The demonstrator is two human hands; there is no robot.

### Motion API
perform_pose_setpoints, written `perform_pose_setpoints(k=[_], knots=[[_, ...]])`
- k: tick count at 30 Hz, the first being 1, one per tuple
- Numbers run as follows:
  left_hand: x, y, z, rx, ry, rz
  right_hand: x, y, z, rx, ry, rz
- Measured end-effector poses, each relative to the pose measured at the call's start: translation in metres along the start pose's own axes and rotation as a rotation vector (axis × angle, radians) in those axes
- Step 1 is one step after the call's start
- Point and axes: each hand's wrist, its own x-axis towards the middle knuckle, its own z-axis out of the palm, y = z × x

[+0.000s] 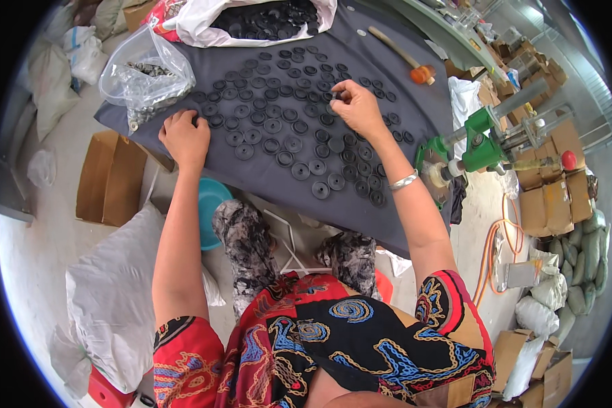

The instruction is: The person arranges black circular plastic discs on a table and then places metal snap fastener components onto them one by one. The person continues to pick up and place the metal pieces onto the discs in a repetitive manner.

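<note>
One clear plastic bag (162, 64) of small silvery metal pieces (158, 102) sits at the left edge of our table, which is draped in dark grey cloth (360, 54). Just beside it our left hand (185, 138) rests near the cloth's edge, fingers curled; something dark shows by the thumb, but we cannot tell whether it is gripped. Dozens of round, black, plastic-looking discs (273, 126) cover the middle, most lying flat, some crowded or overlapping toward the right. Behind them, an open white sack (192, 28) holds a heap of similar black pieces. Among the spread discs, our right hand (359, 110) pinches one small black disc (334, 99) between thumb and fingertips, partly hiding it. We judge the laying-out well along, with the sack's heap left; at this size we cannot tell whether any disc has a metal piece fitted.

Around us, from the left, are an open brown cardboard box (102, 183) and a round teal basin (211, 211). A wooden-handled mallet with an orange head (396, 49) lies at the far right. The green metal press-like machine (483, 139) stands at the right edge, likely limiting room there.
</note>
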Motion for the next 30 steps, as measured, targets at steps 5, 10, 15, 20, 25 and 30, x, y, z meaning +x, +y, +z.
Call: perform_pose_setpoints(k=[5, 10, 15, 20, 25, 30], knots=[[0.003, 0.003, 0.001, -0.018, 0.004, 0.007, 0.012, -0.006, 0.035, 0.108, 0.044, -0.092], [0.003, 0.001, 0.001, 0.004, -0.013, 0.006, 0.021, -0.013, 0.064, -0.098, 0.021, -0.144], [0.002, 0.004, 0.001, -0.046, 0.032, 0.02, 0.018, -0.002, 0.074, -0.394, 0.061, -0.35], [0.0, 0.0, 0.001, -0.046, 0.052, 0.026, 0.023, -0.003, 0.066, -0.372, 0.034, -0.379], [0.002, 0.0, 0.002, -0.02, 0.004, 0.017, 0.02, -0.001, 0.077, -0.538, -0.336, -0.282], [0.002, 0.004, 0.0, -0.041, 0.016, 0.012, 0.022, -0.003, 0.08, -0.523, -0.291, -0.243]])
